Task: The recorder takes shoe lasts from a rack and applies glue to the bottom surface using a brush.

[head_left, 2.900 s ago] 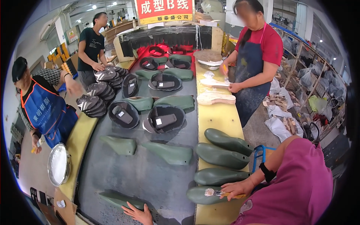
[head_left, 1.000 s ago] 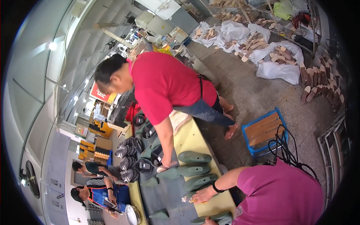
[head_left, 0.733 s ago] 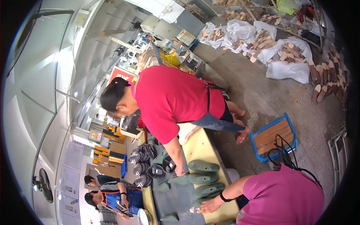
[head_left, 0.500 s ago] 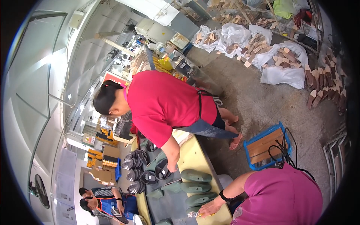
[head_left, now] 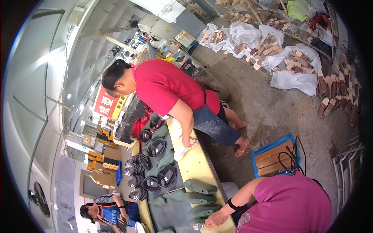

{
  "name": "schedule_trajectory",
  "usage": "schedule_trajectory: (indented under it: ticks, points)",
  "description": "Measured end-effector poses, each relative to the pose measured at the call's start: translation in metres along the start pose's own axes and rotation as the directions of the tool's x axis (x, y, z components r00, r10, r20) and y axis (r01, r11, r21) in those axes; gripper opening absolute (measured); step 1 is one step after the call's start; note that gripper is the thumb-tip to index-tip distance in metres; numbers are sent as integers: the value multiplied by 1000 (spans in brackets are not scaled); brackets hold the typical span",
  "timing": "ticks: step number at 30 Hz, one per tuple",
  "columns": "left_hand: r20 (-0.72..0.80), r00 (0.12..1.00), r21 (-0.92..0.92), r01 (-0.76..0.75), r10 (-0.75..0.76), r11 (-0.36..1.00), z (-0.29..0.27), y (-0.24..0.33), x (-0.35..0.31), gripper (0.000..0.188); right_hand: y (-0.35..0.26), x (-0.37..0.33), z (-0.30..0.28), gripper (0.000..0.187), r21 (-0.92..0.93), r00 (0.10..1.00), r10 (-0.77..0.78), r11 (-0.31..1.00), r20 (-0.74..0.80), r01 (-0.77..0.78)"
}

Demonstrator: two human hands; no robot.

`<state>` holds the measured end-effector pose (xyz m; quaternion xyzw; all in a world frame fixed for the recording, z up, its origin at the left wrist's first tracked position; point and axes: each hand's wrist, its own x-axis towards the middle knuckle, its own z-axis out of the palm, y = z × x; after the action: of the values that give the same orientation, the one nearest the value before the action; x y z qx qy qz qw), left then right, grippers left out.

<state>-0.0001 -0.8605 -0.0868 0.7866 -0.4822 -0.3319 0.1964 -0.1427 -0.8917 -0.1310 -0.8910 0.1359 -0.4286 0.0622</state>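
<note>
My right hand (head_left: pixel 217 219), with a dark band at the wrist, comes in from the lower right over the pale yellow table edge (head_left: pixel 196 163). Its fingers are closed on a small tool with a yellow part and a shiny silvery end (head_left: pixel 199 225); its kind is hard to make out. Right beside the fingers lies a dark green shoe last (head_left: pixel 204 211). Further along the edge are another green last (head_left: pixel 195 198) and a bigger one (head_left: pixel 200 186), side by side. My left hand is out of view.
A co-worker in a red shirt (head_left: pixel 159 83) leans over the line, one hand on a pale sole (head_left: pixel 182 151). Black sandals (head_left: pixel 166 175) on lasts stand along the grey belt (head_left: pixel 176 211). A blue crate (head_left: pixel 254 155) with cables and bags of wooden insoles (head_left: pixel 293 83) occupy the floor.
The view has shifted slightly. The co-worker's hand has gone from beside a black sandal to a pale sole on the yellow edge. My right hand stays beside the green lasts.
</note>
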Motion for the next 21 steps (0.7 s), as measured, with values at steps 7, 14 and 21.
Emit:
schedule_trajectory:
  ticks: [7, 14, 21]
  points:
    - [43, 999, 235, -3, -7, 972, -36, 20, -3, 45, 4, 6, -13, 19, 306, 995, 53, 952, -90, -23]
    - [87, 981, 516, 105, -174, 850, -129, -12, -39, 47, -14, -34, -56, 18, -17, 967, 211, 976, -144, -216]
    - [97, 980, 244, 146, -174, 959, -34, 200, -257, 50, -58, -31, -21, 17, 103, 933, 344, 937, -104, -334]
